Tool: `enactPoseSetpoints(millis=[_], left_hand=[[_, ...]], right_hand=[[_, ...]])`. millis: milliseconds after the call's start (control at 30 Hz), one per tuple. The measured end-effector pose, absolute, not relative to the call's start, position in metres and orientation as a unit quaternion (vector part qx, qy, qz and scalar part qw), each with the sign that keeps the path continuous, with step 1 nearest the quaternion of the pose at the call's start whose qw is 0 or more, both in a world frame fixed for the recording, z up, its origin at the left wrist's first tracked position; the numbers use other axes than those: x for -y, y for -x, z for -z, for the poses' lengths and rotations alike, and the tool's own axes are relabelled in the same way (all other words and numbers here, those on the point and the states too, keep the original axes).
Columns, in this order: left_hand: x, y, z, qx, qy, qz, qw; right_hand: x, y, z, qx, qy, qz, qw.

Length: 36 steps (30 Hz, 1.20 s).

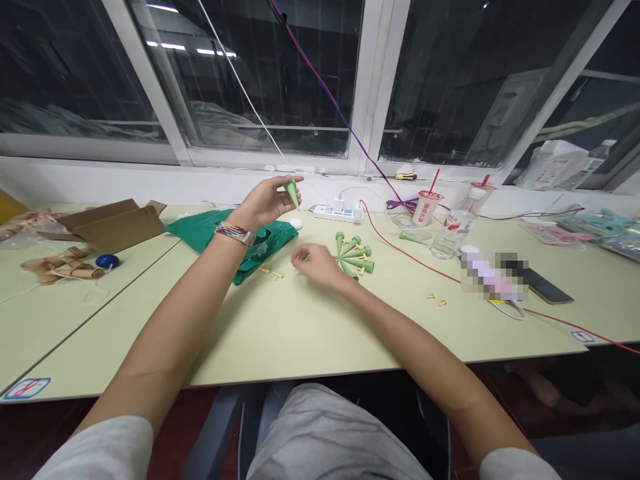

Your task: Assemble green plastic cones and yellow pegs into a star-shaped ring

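Note:
My left hand (270, 202) is raised above a green plastic bag (200, 230), its fingers closed on a green cone-shaped piece (292, 193) that points downward. Lower and to the right, my right hand (317, 264) hovers over the table with its fingers curled together; whether anything is between the fingertips is too small to tell. Just beyond it, several green cones (367, 265) lie in a fan with their tips together and small yellow pieces beside them. Small yellow parts (273, 272) lie by the bag, and two more (443, 303) lie at the right. Another green cone (413, 237) lies near the bottle.
On the left are a cardboard box (115, 230), wooden pieces (60, 267) and a blue ball (107, 261). A power strip (338, 213) sits at the back. To the right stand a bottle (453, 230) and cup (426, 209); a red cable (400, 255) crosses to a phone (543, 283).

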<state>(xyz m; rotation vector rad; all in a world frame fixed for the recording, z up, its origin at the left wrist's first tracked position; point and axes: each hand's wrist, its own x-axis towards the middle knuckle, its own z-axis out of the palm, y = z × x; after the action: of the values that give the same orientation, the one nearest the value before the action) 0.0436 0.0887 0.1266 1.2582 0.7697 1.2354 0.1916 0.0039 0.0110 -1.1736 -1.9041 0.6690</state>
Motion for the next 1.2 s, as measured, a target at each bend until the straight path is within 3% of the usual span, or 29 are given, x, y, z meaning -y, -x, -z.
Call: enactPoseSetpoints(millis=[100,200,467,667,867,1033,1200], left_hand=[[-0.09,-0.039,-0.134,-0.313,-0.47,-0.54,0.624],[-0.087,-0.04,-0.137,-0.305,-0.45,-0.538,0.643],[-0.082,-0.043,-0.134,-0.311,-0.529,-0.502,0.61],[-0.076,-0.046,-0.133,-0.297,-0.57,-0.475,0.601],[-0.073,-0.05,-0.129,-0.293,-0.592,-0.474,0.583],[-0.068,-0.064,-0.117,-0.296,-0.627,-0.413,0.591],[-0.065,-0.084,-0.099,-0.278,-0.66,-0.356,0.601]], right_hand=[[0.017,-0.173,-0.008,0.86,0.439,-0.089,0.247],[0.025,-0.162,-0.004,0.887,0.431,0.0,0.164],[0.027,-0.174,0.006,0.883,0.442,-0.015,0.159],[0.025,-0.179,0.007,0.849,0.431,-0.142,0.271],[0.01,-0.21,-0.013,0.733,0.327,-0.3,0.516],[-0.011,-0.266,-0.028,0.604,0.36,-0.279,0.654],[-0.021,-0.292,-0.033,0.556,0.352,-0.288,0.696]])
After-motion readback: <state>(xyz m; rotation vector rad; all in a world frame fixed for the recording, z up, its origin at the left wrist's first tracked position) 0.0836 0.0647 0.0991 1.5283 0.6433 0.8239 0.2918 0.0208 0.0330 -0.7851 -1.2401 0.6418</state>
